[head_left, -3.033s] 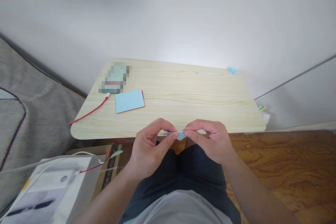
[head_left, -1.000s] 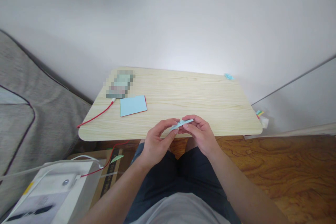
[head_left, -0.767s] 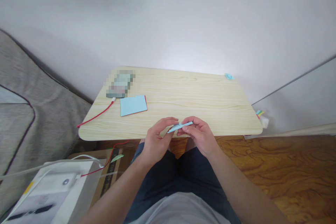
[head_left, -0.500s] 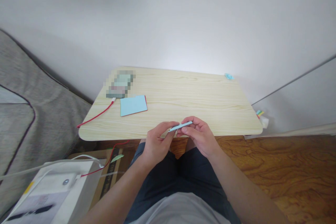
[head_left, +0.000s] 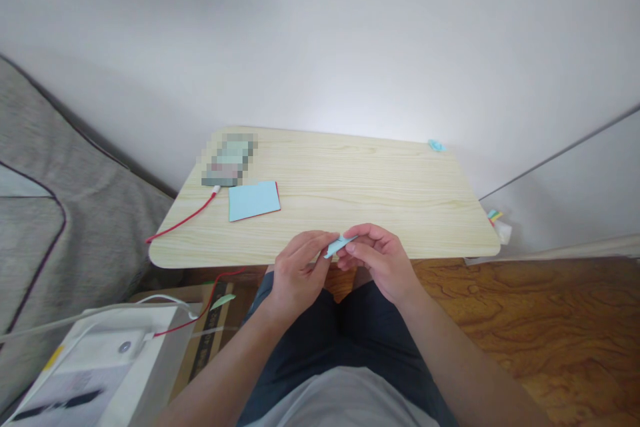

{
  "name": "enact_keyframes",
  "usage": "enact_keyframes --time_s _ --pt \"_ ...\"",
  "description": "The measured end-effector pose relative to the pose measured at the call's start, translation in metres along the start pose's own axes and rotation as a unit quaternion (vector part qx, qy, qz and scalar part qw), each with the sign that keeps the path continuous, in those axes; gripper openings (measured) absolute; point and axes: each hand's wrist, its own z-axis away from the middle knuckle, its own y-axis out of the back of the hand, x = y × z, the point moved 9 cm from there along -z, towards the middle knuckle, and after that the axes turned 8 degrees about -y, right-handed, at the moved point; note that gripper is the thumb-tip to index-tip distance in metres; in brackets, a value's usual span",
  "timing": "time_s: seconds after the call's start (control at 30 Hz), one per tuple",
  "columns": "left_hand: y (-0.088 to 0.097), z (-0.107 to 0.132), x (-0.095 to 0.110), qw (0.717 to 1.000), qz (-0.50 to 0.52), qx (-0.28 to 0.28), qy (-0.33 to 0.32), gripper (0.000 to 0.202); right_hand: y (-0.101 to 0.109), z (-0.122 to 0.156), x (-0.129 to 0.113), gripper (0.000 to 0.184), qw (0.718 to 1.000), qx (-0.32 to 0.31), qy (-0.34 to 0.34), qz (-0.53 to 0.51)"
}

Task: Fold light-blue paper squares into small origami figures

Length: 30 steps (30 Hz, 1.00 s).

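Note:
A small folded piece of light blue paper (head_left: 340, 245) is pinched between both my hands at the near edge of the light wooden table (head_left: 350, 187). My left hand (head_left: 297, 273) grips its left end with curled fingers. My right hand (head_left: 377, 260) pinches its right end between thumb and fingers. Most of the paper is hidden by my fingers. Further back on the left of the table lies a flat stack of light blue paper with a red underside (head_left: 254, 200).
A blurred device (head_left: 229, 160) with a red cable (head_left: 180, 221) sits at the table's far left. A small blue paper scrap (head_left: 436, 145) lies at the far right corner. A white bag (head_left: 95, 360) stands at lower left, grey cushion at left, wood floor at right.
The hands stayed at the table's near edge. The folded blue paper has been worked between the fingers and now shows shorter, tilted down to the left, with the fingers closer together.

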Motion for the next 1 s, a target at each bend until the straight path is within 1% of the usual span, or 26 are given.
enact_keyframes --time_s 0.17,0.4,0.57,0.7,0.83,1.0 --pt "0.0 0.0 0.003 1.0 0.01 0.012 -0.001 0.03 0.0 0.0 0.002 0.021 1.0 0.012 -0.004 -0.013" --pt "-0.001 0.0 0.003 1.0 0.017 0.009 0.0 0.03 0.0 0.001 -0.001 0.021 1.0 0.02 -0.007 -0.017" --pt "0.001 -0.001 0.007 1.0 0.007 0.022 -0.012 0.029 0.007 -0.001 0.007 0.017 0.998 0.04 -0.039 -0.007" --pt "0.002 -0.002 0.01 0.999 0.001 0.027 -0.022 0.03 0.012 -0.002 0.015 0.014 0.996 0.053 -0.066 -0.02" --pt "0.0 -0.004 0.011 1.0 0.005 0.018 -0.025 0.031 0.013 -0.002 0.016 0.012 0.995 0.065 -0.072 -0.036" --pt "-0.002 -0.007 0.009 1.0 0.021 0.006 -0.007 0.03 0.016 -0.006 0.013 0.013 0.996 0.069 -0.061 -0.02"
